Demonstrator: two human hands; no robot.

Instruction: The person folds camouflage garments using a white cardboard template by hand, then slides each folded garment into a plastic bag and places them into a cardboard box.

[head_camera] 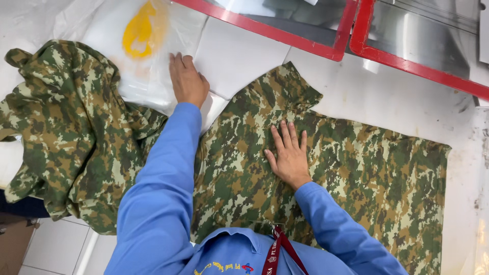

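**Two flat palms, one on cloth and one on plastic**

From the head camera we look down on a white table (387, 97). Our right hand (288, 154) lies flat, fingers spread slightly and pinching nothing, pressed on the camouflage garment (356, 173) that is laid out smooth across the table's middle and right. Our left hand (187, 80) reaches forward, palm down with fingers close together, resting on a clear plastic bag (147, 56) with a yellow mark, which sits at the table's far left. Just left of the blue sleeve (163, 188), a heap of camouflage clothing (66, 132) is bunched up, its edge touching the bag. Red-framed metal panels (407, 40) run along the far side.
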